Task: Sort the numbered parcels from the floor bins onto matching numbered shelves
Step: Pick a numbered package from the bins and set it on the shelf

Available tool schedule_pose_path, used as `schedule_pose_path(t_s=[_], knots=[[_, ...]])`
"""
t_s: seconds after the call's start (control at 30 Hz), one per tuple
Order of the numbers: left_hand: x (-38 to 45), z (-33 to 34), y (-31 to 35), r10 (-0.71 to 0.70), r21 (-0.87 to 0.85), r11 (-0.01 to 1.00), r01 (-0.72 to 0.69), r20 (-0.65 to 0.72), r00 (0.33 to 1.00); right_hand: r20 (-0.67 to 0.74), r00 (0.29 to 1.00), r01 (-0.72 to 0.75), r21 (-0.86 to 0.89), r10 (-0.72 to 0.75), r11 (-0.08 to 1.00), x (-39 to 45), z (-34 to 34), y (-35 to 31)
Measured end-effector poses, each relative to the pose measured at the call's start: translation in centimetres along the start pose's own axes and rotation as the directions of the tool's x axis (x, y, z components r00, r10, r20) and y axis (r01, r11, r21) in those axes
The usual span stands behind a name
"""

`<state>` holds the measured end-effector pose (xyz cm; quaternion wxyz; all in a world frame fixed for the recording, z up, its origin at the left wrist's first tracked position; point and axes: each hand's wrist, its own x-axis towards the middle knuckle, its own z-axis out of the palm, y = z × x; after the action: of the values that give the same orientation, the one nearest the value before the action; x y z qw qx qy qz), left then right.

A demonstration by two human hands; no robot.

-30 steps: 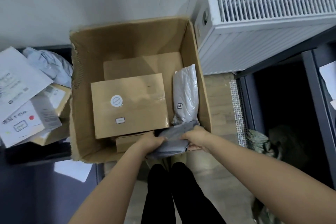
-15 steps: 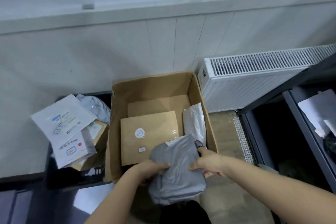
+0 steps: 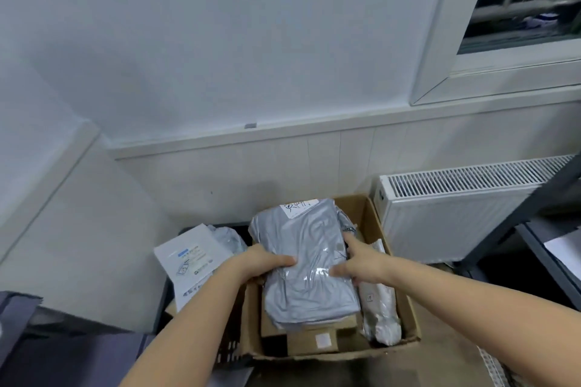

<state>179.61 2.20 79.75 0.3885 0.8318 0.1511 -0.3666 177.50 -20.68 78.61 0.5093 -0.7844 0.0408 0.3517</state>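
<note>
Biggest thing in my view is the white wall w/ the radiator point(image 3: 456, 214) at right. Below it on the floor, the cardboard box point(image 3: 374, 223) serves as the bin; flat brown boxes point(image 3: 314, 339) lie in its bottom and a slim whitish poly bag point(image 3: 380, 311) leans along its right wall. Left of it, a dark crate point(image 3: 229, 345) w/ a white mailer point(image 3: 188, 258) on top.

The grey poly parcel point(image 3: 306, 267) is up out of the bin, held over it between both hands, label end point(image 3: 298, 206) pointing away from me (writing too blurred to read, so no number yet). My left hand point(image 3: 261, 262) grips its left edge, thumb on top. My right hand point(image 3: 358, 261) grips the right edge, forefinger pointing up along the side.

Handling, my guess: soft, light, probably clothing inside. The film looks slick and creased, so it'll sag and slide if pinched at one corner. Better to hold mid-length on both long edges, as I'm doing, or flat underneath w/ one palm.
</note>
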Motion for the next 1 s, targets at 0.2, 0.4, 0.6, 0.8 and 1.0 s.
schedule_pose_path(t_s=[0.2, 0.4, 0.6, 0.8, 1.0], knots=[[-2.2, -2.4, 0.2, 0.117, -0.051, 0.991, -0.122, -0.091, 0.989, -0.087, 0.988, 0.117, -0.081, -0.124, 0.990, -0.5, 0.6, -3.0], [-3.2, -3.3, 0.2, 0.178, -0.067, 0.976, -0.205, -0.293, 0.939, -0.246, 0.895, 0.347, -0.138, -0.372, 0.927, -0.4, 1.8, -5.5], [-5.1, -3.0, 2.4, 0.318, -0.495, 0.779, -0.384, -0.216, 0.923, -0.208, 0.622, 0.315, -0.816, -0.755, 0.485, -0.4, 5.4, -9.1], [-5.9, -5.0, 2.5, 0.240, -0.745, 0.478, -0.466, -0.399, 0.885, 0.156, 0.554, 0.505, -0.844, -0.818, 0.180, 1.3, 6.5, -9.0], [-4.5, -7.3, 1.3, -0.074, -0.776, 0.448, -0.444, -0.527, 0.846, 0.352, 0.511, 0.689, -0.713, -0.784, 0.130, 0.6, 4.5, -9.9]])
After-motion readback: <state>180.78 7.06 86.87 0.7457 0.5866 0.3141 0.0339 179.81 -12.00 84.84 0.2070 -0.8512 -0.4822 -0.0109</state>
